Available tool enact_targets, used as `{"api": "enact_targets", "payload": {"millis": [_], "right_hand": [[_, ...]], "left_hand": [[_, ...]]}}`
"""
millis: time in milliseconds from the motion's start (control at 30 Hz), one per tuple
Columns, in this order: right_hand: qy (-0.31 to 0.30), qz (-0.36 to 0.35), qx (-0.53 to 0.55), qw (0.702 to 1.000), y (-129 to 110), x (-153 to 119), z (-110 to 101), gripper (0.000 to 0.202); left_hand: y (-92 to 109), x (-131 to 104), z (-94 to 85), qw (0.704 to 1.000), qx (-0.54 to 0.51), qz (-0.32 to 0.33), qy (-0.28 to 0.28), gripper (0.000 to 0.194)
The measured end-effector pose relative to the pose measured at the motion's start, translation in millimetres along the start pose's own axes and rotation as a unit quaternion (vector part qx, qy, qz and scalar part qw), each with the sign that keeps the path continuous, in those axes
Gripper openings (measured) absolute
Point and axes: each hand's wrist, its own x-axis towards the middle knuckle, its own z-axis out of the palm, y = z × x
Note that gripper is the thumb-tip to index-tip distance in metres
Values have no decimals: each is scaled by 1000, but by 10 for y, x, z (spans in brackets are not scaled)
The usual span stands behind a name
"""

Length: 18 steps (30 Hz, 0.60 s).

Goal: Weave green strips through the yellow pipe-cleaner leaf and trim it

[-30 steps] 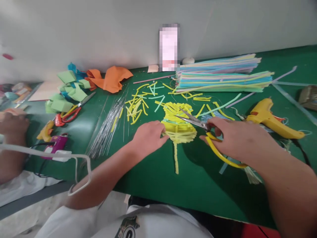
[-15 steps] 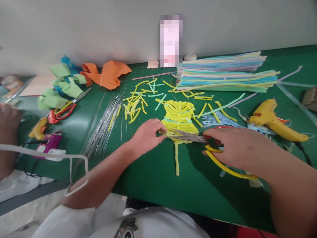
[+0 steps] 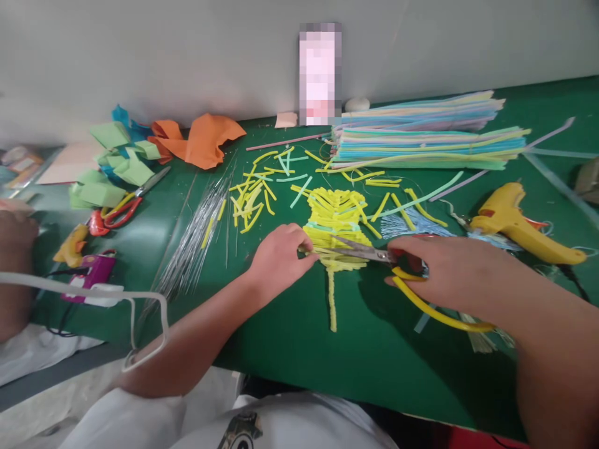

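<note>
My right hand (image 3: 449,274) grips scissors (image 3: 369,251) with red and yellow handles. Their blades are parted and point left, over the lower rows of a bright yellow fuzzy piece (image 3: 334,215). This piece is made of short pipe cleaner lengths laid side by side, with a few mint ones among them and a yellow stem (image 3: 332,302) below. At its lower left edge my left hand (image 3: 285,252) pinches the end of a thin yellow pipe cleaner between thumb and forefinger. Part of that strand is hidden by the fingers and blades.
Cut yellow and mint pieces (image 3: 248,199) lie around. Behind are pastel pipe cleaner bundles (image 3: 430,146); left, thin wires (image 3: 196,234), another pair of scissors (image 3: 124,212) and folded paper (image 3: 100,193). A yellow glue gun (image 3: 524,227) lies right. Another person's hand (image 3: 16,234) rests far left.
My right hand has drawn the scissors slightly right, and the blades look wider apart. My left hand keeps its pinch at the same spot on the yellow piece. The view has shifted a little.
</note>
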Motion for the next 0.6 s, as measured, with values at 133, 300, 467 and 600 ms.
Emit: {"api": "enact_targets", "payload": {"millis": [133, 300, 467, 600], "right_hand": [[27, 77, 102, 991, -65, 129, -11, 31], [91, 105, 317, 938, -312, 178, 9, 46], [68, 39, 412, 908, -473, 151, 25, 39], [62, 37, 396, 915, -549, 173, 3, 38]], "left_hand": [[-8, 9, 26, 1000, -11, 10, 15, 10], [-2, 28, 76, 999, 13, 25, 21, 5], [-5, 38, 130, 999, 2, 33, 26, 5], [-23, 29, 155, 998, -14, 65, 23, 12]]}}
